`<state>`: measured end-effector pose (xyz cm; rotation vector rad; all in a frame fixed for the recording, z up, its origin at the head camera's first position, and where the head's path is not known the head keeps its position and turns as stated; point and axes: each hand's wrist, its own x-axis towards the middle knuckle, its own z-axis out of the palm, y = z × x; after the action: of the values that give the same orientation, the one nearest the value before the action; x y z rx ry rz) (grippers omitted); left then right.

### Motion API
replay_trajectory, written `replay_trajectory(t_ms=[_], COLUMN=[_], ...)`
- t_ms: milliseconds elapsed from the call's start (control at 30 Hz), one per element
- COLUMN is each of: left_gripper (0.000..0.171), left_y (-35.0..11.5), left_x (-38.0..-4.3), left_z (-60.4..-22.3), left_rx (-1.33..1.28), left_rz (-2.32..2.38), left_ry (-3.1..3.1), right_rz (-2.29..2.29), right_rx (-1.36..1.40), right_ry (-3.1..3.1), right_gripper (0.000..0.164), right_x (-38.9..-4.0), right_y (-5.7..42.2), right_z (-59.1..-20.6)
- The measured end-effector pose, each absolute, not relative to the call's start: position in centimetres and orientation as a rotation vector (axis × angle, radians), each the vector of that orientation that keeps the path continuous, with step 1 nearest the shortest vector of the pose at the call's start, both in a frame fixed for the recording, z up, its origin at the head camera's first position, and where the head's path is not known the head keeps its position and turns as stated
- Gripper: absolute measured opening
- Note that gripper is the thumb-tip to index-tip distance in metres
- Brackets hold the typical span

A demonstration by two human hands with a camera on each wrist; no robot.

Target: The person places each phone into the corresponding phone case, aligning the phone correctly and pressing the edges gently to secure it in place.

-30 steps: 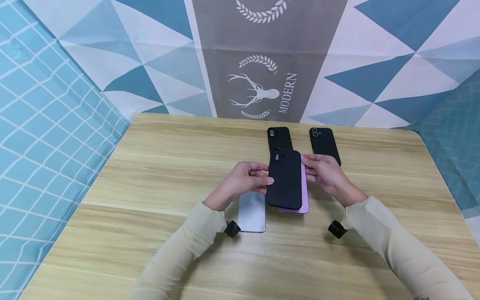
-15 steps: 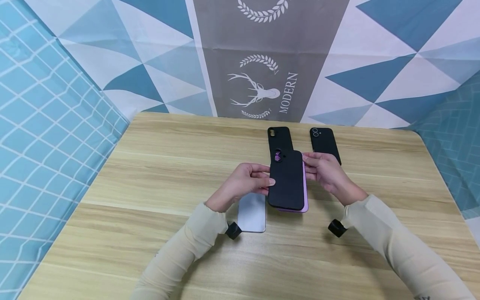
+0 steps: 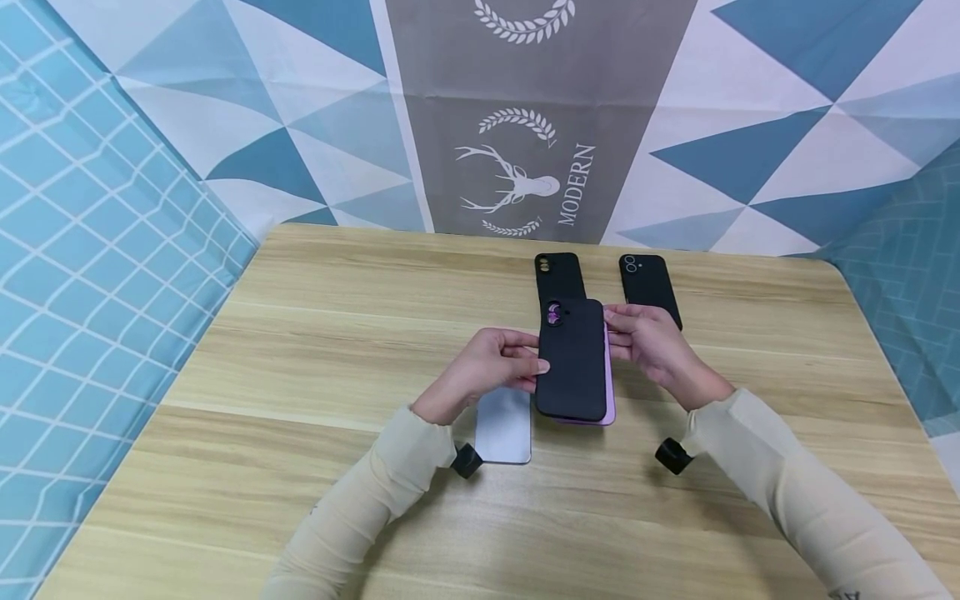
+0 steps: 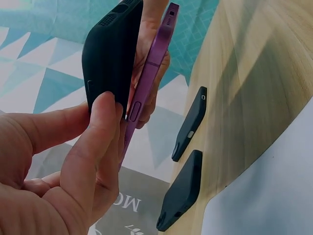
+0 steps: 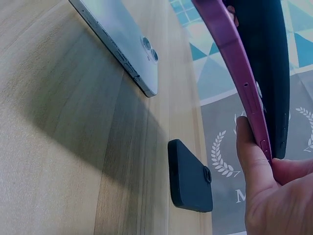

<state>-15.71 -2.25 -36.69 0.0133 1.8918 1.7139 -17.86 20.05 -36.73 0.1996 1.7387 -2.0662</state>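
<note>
My left hand (image 3: 491,362) grips a black phone case (image 3: 573,367) by its left edge, thumb on the back of the case. Just behind the case is a purple phone (image 3: 611,392), which my right hand (image 3: 652,342) pinches along its upper right edge. Both are held above the table. In the right wrist view, the purple phone (image 5: 234,54) and the black case (image 5: 266,63) lie almost parallel and close together, with the phone's edge outside the case. Purple shows through the case's camera cutout.
A pale silver phone (image 3: 502,429) lies on the wooden table (image 3: 360,333) beside the left hand. Farther back lie a black case with a camera opening (image 3: 561,279) and another black-backed phone or case (image 3: 651,283). A patterned cloth (image 3: 525,100) hangs behind the table.
The black case has shifted slightly right over the purple phone, covering more of it. More purple shows in the camera cutout. Both hands keep their hold.
</note>
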Motion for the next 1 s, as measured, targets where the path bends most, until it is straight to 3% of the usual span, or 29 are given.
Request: replay_trajectory(t_ms=[1000], left_gripper=[0.042], left_y=[-1.7], left_x=[-15.5], left_z=[-37.6], left_rx=[0.044], left_rz=[1.674], left_ry=[1.924], right_rz=[-2.131], right_rx=[0.249], right_ry=[1.684], right_gripper=[0.012], right_x=[-17.6], right_y=[20.0], right_z=[-36.7])
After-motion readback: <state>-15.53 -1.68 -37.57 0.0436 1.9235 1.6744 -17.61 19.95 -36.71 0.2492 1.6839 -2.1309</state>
